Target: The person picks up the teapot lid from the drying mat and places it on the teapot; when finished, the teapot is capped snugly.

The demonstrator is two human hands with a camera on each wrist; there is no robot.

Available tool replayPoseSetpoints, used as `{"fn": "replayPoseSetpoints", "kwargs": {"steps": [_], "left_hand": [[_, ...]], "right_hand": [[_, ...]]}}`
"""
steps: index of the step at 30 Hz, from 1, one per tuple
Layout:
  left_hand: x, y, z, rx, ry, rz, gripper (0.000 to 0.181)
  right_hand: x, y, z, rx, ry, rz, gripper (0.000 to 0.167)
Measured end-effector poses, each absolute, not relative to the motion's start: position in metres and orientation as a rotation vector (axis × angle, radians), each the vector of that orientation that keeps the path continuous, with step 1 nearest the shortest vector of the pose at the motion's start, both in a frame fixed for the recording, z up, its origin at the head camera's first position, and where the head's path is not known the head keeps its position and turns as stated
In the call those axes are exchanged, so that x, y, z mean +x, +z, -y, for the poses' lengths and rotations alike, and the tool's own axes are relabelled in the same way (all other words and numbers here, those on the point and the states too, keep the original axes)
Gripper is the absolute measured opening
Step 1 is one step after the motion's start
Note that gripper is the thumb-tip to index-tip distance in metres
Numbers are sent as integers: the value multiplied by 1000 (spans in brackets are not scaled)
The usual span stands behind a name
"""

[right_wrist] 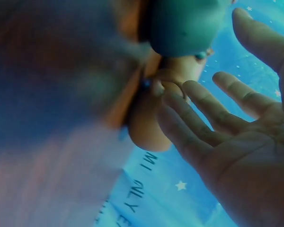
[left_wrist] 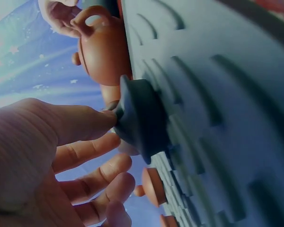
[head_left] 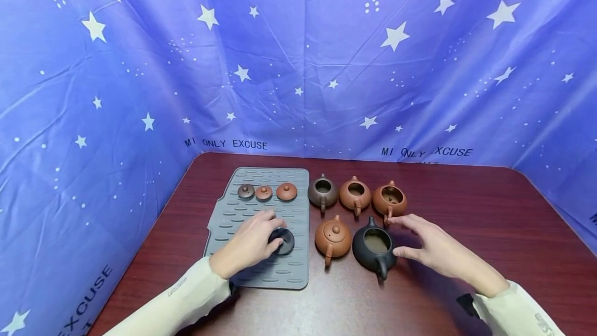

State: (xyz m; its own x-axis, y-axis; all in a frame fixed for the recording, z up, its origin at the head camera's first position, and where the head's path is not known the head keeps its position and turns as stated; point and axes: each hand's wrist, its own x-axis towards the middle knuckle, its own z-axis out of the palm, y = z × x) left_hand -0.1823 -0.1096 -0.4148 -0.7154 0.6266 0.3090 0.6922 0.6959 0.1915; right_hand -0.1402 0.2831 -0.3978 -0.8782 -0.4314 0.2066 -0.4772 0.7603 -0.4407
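My left hand pinches the knob of a black teapot lid between thumb and index finger. The lid is at the grey mat; whether it touches the ridges, I cannot tell. To the right, my right hand is held with fingers extended beside the lidless black teapot, whose inside shows through its round mouth. Its fingertips reach near the handle of a lidless orange-brown teapot. Left of the black pot stands an orange-brown teapot with its lid on.
On the mat's far part lie a dark brown lid, a small orange lid and a larger orange lid. A lidless dark brown teapot and a lidless orange teapot stand in the back row. A starry blue curtain surrounds the table.
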Motion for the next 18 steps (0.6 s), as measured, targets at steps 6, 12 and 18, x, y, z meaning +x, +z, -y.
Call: {"fn": "replayPoseSetpoints", "kwargs": {"steps": [6, 12, 18], "left_hand": [[-183, -423, 112, -1073, -465, 2665, 13], [-182, -425, 111, -1040, -483, 2678, 11], [-180, -425, 110, -1013, -500, 2684, 10]], "right_hand": [[-141, -416, -282, 772, 792, 2809, 53], [-141, -420, -280, 773, 792, 2808, 50], [-140, -422, -280, 754, 804, 2847, 49]]}}
